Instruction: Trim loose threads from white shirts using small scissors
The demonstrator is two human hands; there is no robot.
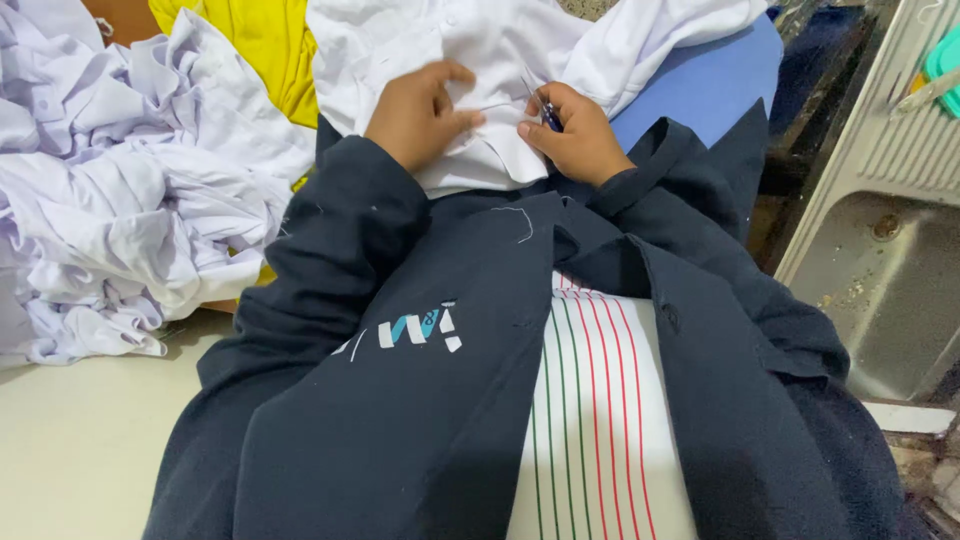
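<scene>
Hands at work on a white garment (pixel 480 60), seen from a head-worn camera: the left hand (pixel 418 112) lies curled on the cloth at about eleven o'clock from frame centre, fingers pinning a fold flat, while the right hand (pixel 575 135), at about one o'clock, is closed narrowly around a small dark-handled tool (pixel 547 115), its tip touching the fabric just beside the left fingertips. Whether it is a thread snip or a seam ripper is too small to tell. The white garment is spread across the person's lap, over a blue surface (pixel 715 80), with the dark jacket sleeves (pixel 330 260) running down toward six o'clock and a striped white shirt (pixel 595 420) showing between the jacket fronts. A loose bit of thread (pixel 518 220) rests on the jacket. At nine o'clock a heap of pale crumpled garments (pixel 130 190) sits on the cream tabletop (pixel 80 450), with a yellow cloth (pixel 265 50) behind it at eleven o'clock. At three o'clock stands a worn metal machine base (pixel 880 270). By the look of it, the step in hand is fine trimming or picking at a seam; any further cut would seem to call for the left hand keeping the cloth taut and the tool's tip held clear of the fabric itself.
</scene>
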